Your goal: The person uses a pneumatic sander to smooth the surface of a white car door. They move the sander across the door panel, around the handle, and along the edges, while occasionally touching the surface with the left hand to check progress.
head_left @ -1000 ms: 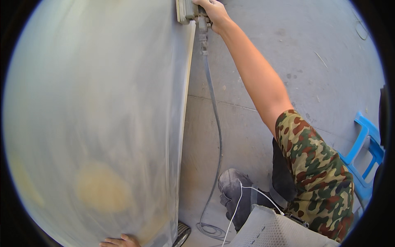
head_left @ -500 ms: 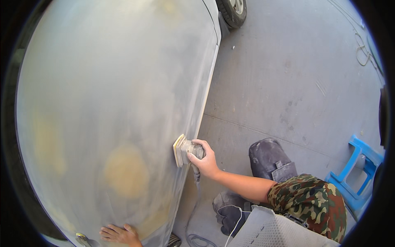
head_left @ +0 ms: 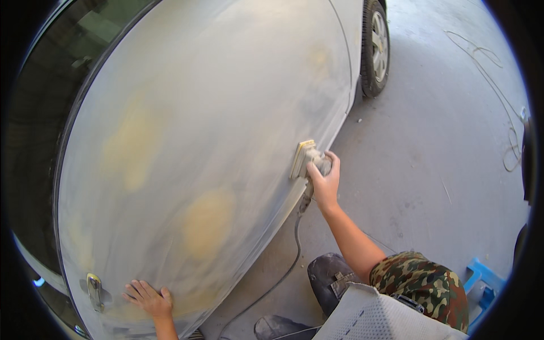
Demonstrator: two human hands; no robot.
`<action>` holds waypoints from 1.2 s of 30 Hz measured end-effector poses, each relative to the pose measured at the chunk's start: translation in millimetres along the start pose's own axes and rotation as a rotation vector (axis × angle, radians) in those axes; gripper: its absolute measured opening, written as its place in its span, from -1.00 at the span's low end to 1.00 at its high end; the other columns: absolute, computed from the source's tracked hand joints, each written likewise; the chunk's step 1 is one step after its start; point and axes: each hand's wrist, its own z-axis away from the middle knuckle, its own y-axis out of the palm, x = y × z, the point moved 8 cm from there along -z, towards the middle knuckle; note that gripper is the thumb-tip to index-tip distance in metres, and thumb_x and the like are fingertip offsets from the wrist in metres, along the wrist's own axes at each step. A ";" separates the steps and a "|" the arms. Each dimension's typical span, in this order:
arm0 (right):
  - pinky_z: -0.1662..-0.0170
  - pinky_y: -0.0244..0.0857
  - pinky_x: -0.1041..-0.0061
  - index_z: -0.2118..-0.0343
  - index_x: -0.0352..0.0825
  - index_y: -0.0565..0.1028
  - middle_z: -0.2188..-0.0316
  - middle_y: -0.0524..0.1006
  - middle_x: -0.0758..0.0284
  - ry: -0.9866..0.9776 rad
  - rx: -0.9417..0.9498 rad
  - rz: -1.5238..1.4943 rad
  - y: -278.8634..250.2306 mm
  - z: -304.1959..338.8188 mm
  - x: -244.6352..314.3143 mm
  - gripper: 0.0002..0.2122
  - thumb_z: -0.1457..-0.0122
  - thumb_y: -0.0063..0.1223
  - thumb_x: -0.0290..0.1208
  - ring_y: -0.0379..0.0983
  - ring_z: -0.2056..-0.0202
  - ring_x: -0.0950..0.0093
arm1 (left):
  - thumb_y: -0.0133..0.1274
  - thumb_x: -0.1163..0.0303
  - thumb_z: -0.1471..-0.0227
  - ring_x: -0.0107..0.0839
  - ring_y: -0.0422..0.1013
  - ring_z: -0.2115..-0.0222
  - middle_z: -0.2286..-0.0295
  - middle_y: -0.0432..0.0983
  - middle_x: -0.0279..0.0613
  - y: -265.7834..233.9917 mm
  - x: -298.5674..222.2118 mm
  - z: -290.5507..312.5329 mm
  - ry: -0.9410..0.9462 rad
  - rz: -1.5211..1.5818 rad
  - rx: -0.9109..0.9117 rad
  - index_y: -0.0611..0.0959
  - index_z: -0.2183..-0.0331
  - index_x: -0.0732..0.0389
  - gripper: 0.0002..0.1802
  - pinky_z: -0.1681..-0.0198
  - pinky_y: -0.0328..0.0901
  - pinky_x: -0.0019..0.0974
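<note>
Your right hand (head_left: pixel 327 184) has fingers curled round a grey flat-padded sander (head_left: pixel 302 161) at the yellow-patched grey car door (head_left: pixel 238 113), left hand (head_left: pixel 153 301) on that door, fingers spread.

Soft, bright light spreads evenly over the car door (head_left: pixel 249 130), leaving a milky sheen. The floor (head_left: pixel 419 153) is palest beyond the door's far end and dims into soft shadow under its lower edge. The window (head_left: pixel 48 136) beside the door stays dark, with faint reflections. Fisheye distortion bows the door's outline; a black, blue-fringed border surrounds everything.
</note>
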 end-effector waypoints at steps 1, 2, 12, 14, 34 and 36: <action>-0.12 0.28 0.35 -0.15 -0.37 0.33 0.00 0.40 0.18 -0.034 0.032 -0.031 3.4 19.9 1.7 -0.42 -0.13 0.34 -0.30 0.36 -0.02 0.39 | -0.27 -0.05 -0.35 0.15 -0.21 -0.46 -0.46 -0.15 -0.04 -1.6 2.8 1.4 -0.008 0.002 -0.010 0.00 -0.45 0.20 -0.16 -0.37 -0.26 0.55; -0.11 0.29 0.36 -0.15 -0.37 0.32 0.04 0.40 0.20 -0.009 0.041 0.015 5.7 45.1 -4.3 -0.42 -0.12 0.34 -0.32 0.36 0.00 0.39 | -0.27 -0.05 -0.34 0.14 -0.22 -0.46 -0.46 -0.16 -0.04 -1.5 5.5 3.8 -0.006 0.008 -0.008 0.00 -0.45 0.20 -0.15 -0.37 -0.26 0.55; -0.03 0.31 0.41 -0.12 -0.34 0.26 0.10 0.37 0.21 0.246 0.194 -0.037 65.5 263.8 -106.6 -0.44 -0.12 0.33 -0.41 0.35 0.05 0.45 | -0.25 -0.13 -0.34 0.03 -0.14 -0.46 -0.45 -0.10 -0.02 55.4 35.0 69.5 -0.082 0.063 -0.058 0.02 -0.45 0.19 -0.12 -0.39 -0.20 0.47; -0.09 0.29 0.37 -0.11 -0.37 0.28 0.07 0.37 0.19 0.157 0.195 0.041 74.7 275.3 -91.9 -0.43 -0.07 0.33 -0.42 0.35 0.02 0.39 | -0.24 -0.13 -0.33 0.04 -0.11 -0.45 -0.44 -0.07 0.00 56.0 50.4 80.4 -0.085 0.068 -0.085 0.04 -0.45 0.21 -0.11 -0.40 -0.18 0.44; -0.11 0.36 0.14 -0.18 -0.33 0.41 0.00 0.47 -0.03 -1.083 0.182 0.506 187.5 51.7 374.9 -0.37 -0.06 0.22 -0.12 0.49 0.02 0.01 | -0.17 -0.03 -0.30 0.14 -0.07 -0.43 -0.40 0.02 0.16 18.0 103.8 76.4 -0.217 0.128 -0.117 0.15 -0.37 0.44 -0.12 -0.43 -0.20 0.30; -0.09 0.40 0.18 -0.14 -0.42 0.42 0.04 0.54 -0.03 -1.032 0.160 0.549 186.1 47.2 346.9 -0.36 -0.05 0.25 -0.11 0.54 0.03 0.05 | -0.17 -0.03 -0.30 0.15 -0.07 -0.43 -0.40 0.02 0.17 41.8 92.9 129.4 -0.214 0.130 -0.146 0.16 -0.37 0.44 -0.13 -0.43 -0.20 0.31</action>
